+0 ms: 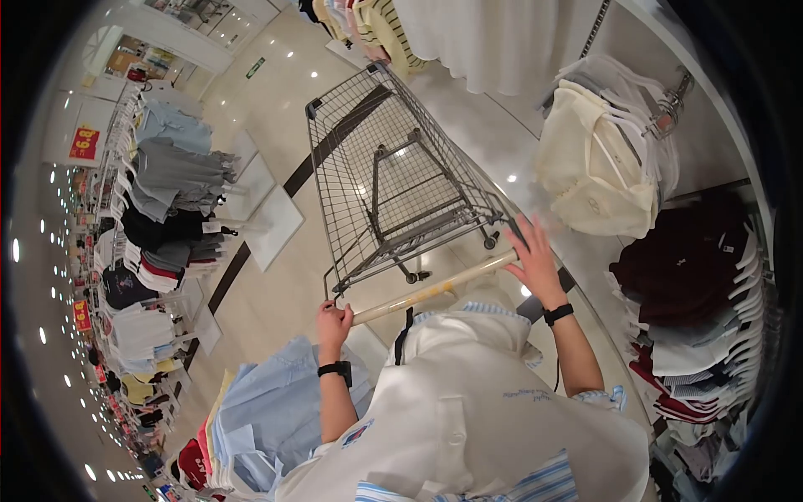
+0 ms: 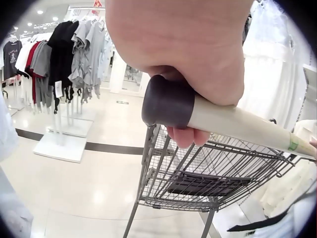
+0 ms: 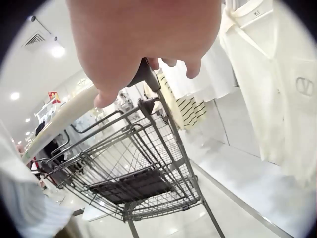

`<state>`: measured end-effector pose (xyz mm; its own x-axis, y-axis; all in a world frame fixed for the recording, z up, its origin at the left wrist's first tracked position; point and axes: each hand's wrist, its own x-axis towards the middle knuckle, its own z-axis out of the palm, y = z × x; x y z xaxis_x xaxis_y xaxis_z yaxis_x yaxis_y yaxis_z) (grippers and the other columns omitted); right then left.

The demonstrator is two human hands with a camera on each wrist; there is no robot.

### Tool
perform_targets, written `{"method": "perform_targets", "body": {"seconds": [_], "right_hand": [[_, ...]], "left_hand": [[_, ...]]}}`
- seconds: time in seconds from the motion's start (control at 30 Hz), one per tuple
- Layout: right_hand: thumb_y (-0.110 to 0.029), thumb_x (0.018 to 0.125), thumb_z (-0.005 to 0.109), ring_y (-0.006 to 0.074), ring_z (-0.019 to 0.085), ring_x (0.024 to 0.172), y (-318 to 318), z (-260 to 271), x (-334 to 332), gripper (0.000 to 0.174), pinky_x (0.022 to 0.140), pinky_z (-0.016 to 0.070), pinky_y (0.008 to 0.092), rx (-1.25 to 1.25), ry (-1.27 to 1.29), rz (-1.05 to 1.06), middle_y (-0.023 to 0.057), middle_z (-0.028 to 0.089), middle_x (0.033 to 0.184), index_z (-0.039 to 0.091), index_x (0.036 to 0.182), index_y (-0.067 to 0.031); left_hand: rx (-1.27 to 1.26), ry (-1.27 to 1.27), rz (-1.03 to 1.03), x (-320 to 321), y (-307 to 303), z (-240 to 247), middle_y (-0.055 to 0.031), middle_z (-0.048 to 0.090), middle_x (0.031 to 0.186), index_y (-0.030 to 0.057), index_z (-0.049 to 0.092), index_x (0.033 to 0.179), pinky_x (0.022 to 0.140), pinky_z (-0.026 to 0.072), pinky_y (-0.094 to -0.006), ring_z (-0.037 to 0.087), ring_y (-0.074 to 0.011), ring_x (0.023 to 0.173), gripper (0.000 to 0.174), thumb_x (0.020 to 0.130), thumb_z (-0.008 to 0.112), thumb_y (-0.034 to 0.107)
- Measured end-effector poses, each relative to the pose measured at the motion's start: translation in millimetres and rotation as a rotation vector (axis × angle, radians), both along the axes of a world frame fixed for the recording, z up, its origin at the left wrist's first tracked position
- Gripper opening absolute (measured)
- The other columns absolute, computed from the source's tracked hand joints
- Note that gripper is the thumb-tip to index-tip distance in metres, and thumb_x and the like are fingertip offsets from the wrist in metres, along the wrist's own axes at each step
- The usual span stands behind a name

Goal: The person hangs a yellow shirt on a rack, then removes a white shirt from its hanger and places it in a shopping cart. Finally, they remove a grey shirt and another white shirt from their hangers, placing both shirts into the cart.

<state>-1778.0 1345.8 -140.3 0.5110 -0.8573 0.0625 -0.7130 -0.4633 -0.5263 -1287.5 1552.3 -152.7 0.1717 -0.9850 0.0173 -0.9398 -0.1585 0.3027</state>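
Note:
A grey wire shopping cart [image 1: 393, 167] stands in front of the person, its basket bare in the head view. Its pale handle bar [image 1: 435, 289] runs across between both hands. The left hand [image 1: 335, 322] grips the bar's left end; in the left wrist view its fingertips [image 2: 185, 136] show curled beneath the bar beside the dark end cap [image 2: 168, 101]. At the other end, the right hand [image 1: 535, 259] rests on the bar with its fingers spread and fairly straight. In the right wrist view the thumb [image 3: 106, 97] lies against the bar and the other fingers extend past it.
Racks of shirts [image 1: 171, 176] line the left side above white base plates [image 1: 272, 226]. Cream tops [image 1: 598, 159] and dark red garments [image 1: 686, 259] hang close on the right. Light blue shirts [image 1: 276, 410] hang near the left arm. White clothing [image 1: 493, 38] hangs ahead.

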Motion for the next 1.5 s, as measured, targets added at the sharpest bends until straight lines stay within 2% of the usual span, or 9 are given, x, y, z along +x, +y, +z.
{"method": "perform_targets", "body": {"seconds": [0.03, 0.17, 0.27, 0.47, 0.57, 0.67, 0.73, 1.2, 1.5], "right_hand": [[-0.016, 0.084, 0.083, 0.0449, 0.027, 0.154, 3.8, -2.1, 5.9, 0.077, 0.121, 0.0338, 0.0562, -0.008, -0.042, 0.071, 0.0203, 0.026, 0.167, 0.048, 0.153, -0.0164], [-0.014, 0.087, 0.079, 0.0459, 0.038, 0.147, 31.1, -5.6, 46.1, 0.065, 0.115, 0.0435, 0.0484, 0.101, -0.209, 0.106, 0.0232, 0.025, 0.167, 0.053, 0.146, -0.0103], [-0.010, 0.090, 0.074, 0.0463, 0.039, 0.147, 49.2, 7.2, 80.6, 0.056, 0.114, 0.0446, 0.0485, 0.250, -0.229, 0.120, 0.0262, 0.023, 0.167, 0.054, 0.142, -0.0071], [-0.014, 0.088, 0.073, 0.0495, 0.030, 0.151, 75.0, 22.7, 134.7, 0.061, 0.115, 0.0442, 0.0492, 0.088, -0.035, 0.327, 0.0306, 0.018, 0.168, 0.052, 0.145, -0.0074], [-0.019, 0.091, 0.071, 0.0475, 0.028, 0.154, 98.9, 41.1, 151.9, 0.076, 0.119, 0.0414, 0.0490, 0.213, -0.018, 0.415, 0.0266, 0.019, 0.170, 0.038, 0.160, -0.0134], [-0.022, 0.094, 0.069, 0.0462, 0.028, 0.154, 113.6, 47.2, 145.8, 0.072, 0.119, 0.0402, 0.0484, 0.227, 0.046, 0.489, 0.0230, 0.022, 0.170, 0.039, 0.160, -0.0152], [-0.020, 0.095, 0.068, 0.0433, 0.024, 0.156, 121.3, 37.3, 127.1, 0.073, 0.121, 0.0372, 0.0471, 0.249, 0.049, 0.463, 0.0206, 0.021, 0.172, 0.038, 0.162, -0.0201], [-0.018, 0.094, 0.070, 0.0460, 0.037, 0.148, 78.8, 45.8, 18.1, 0.064, 0.119, 0.0387, 0.0476, 0.287, 0.105, 0.049, 0.0271, 0.032, 0.164, 0.047, 0.153, -0.0121], [-0.012, 0.094, 0.067, 0.0420, 0.043, 0.145, -23.3, 79.2, -84.8, 0.054, 0.117, 0.0403, 0.0464, -0.167, -0.042, -0.374, 0.0213, 0.040, 0.160, 0.053, 0.146, -0.0062]], "left_hand": [[0.001, 0.007, 0.019, 9.8, 6.1, 2.5, -0.0148, 0.060, 0.055, 0.0000, 0.064, 0.056, 0.096, 0.0538, -0.0426, 0.060, -0.0317, 0.056, 0.042, 0.094, 0.068, 0.019], [-0.089, -0.039, 0.070, 53.0, 19.4, 4.4, -0.0149, 0.061, 0.055, 0.0001, 0.065, 0.058, 0.091, 0.0554, -0.0445, 0.061, -0.0341, 0.059, 0.042, 0.095, 0.069, 0.021], [0.038, -0.179, 0.179, 70.1, 11.8, 28.2, -0.0160, 0.062, 0.058, 0.0000, 0.066, 0.061, 0.086, 0.0542, -0.0458, 0.063, -0.0368, 0.064, 0.041, 0.095, 0.070, 0.022], [-0.244, 0.239, 0.243, -7.1, -2.9, 53.9, -0.0151, 0.073, 0.095, 0.0034, 0.073, 0.096, 0.082, 0.0508, -0.0472, 0.067, -0.0364, 0.091, 0.018, 0.097, 0.067, 0.020], [-0.274, 0.297, 0.105, -48.0, -9.1, 52.3, -0.0125, 0.073, 0.100, 0.0058, 0.076, 0.097, 0.098, 0.0499, -0.0449, 0.068, -0.0336, 0.097, 0.018, 0.097, 0.068, 0.022], [-0.241, 0.317, 0.100, -58.5, -8.9, 29.0, -0.0082, 0.072, 0.099, 0.0091, 0.077, 0.095, 0.114, 0.0353, -0.0508, 0.064, -0.0285, 0.108, 0.022, 0.098, 0.067, 0.029], [-0.283, 0.023, 0.155, -50.3, -6.1, 12.6, -0.0061, 0.071, 0.097, 0.0097, 0.076, 0.090, 0.118, 0.0261, -0.0595, 0.062, -0.0273, 0.104, 0.027, 0.095, 0.068, 0.035], [-0.140, 0.054, 0.363, 12.3, 3.2, 5.1, -0.0058, 0.074, 0.092, 0.0107, 0.076, 0.093, 0.124, 0.0196, -0.0583, 0.061, -0.0281, 0.108, 0.024, 0.095, 0.065, 0.032], [-0.152, -0.112, 0.718, -23.6, -50.1, -29.9, -0.0059, 0.076, 0.104, 0.0150, 0.073, 0.109, 0.126, 0.0171, -0.0565, 0.064, -0.0281, 0.116, 0.026, 0.096, 0.064, 0.035]]}}
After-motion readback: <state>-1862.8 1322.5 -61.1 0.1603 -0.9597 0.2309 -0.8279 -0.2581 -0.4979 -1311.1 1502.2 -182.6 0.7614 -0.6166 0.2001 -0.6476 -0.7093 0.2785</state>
